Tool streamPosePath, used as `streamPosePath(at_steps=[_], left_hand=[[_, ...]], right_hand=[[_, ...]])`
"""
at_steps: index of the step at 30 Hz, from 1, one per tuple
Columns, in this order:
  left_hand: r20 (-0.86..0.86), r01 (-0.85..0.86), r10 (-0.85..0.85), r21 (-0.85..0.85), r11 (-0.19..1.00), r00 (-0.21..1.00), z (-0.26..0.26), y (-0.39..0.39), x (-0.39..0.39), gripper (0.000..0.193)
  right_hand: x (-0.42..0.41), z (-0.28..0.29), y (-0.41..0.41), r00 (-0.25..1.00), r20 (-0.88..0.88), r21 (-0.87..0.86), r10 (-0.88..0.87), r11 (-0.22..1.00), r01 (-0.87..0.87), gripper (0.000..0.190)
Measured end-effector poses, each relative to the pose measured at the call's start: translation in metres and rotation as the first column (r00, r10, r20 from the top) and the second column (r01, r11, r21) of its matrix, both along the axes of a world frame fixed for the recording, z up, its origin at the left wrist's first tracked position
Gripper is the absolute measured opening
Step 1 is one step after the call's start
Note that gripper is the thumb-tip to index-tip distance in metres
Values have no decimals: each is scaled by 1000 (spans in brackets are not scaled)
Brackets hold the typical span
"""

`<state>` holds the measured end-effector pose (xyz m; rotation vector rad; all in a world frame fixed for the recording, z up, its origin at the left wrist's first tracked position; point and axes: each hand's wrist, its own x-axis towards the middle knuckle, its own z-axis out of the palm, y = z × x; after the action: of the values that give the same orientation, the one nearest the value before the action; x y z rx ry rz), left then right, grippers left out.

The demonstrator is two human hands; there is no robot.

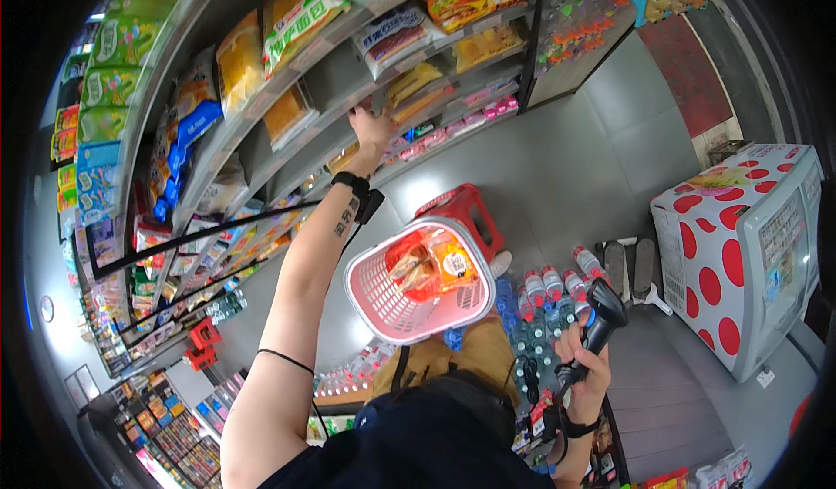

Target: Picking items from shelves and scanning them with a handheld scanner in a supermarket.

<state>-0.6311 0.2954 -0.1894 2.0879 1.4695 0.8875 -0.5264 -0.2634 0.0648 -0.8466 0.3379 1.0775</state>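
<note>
My left hand reaches in among the shelves, close to packaged bread in yellow wrapping. Its fingertips are partly lost against the shelf, so I cannot tell whether they grip anything. In my right hand is a black handheld barcode scanner, with its cable running down past the wrist. Before my legs stands a pink plastic shopping basket. Inside it lie an orange packet and a clear-wrapped brown food item. Just above my hand's level, a packaged loaf sits on a shelf.
A red plastic stool stands right behind the basket. Bottled drinks crowd the floor to my right. Farther right is a red-dotted chest freezer. Bagged snacks line the shelving at left, whose dark frame bar juts out.
</note>
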Motion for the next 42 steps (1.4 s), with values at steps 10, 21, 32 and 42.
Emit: streamPosePath(at_steps=[10, 21, 32, 42], left_hand=[[2, 137, -148, -386, 912, 989, 76, -273, -191, 17], [-444, 131, -328, -418, 899, 834, -20, -327, -292, 41], [-606, 115, -470, -530, 840, 642, -75, -320, -300, 22], [-585, 281, -508, -437, 854, 633, -67, -336, -332, 22]], right_hand=[[-12, -9, 43, 991, 50, 20, 122, 992, -123, 57], [-55, -23, 91, 928, 55, 16, 368, 929, -369, 54], [-95, -10, 98, 889, 74, -69, 451, 892, -447, 53], [-123, -7, 103, 855, 69, -79, 513, 858, -508, 53]])
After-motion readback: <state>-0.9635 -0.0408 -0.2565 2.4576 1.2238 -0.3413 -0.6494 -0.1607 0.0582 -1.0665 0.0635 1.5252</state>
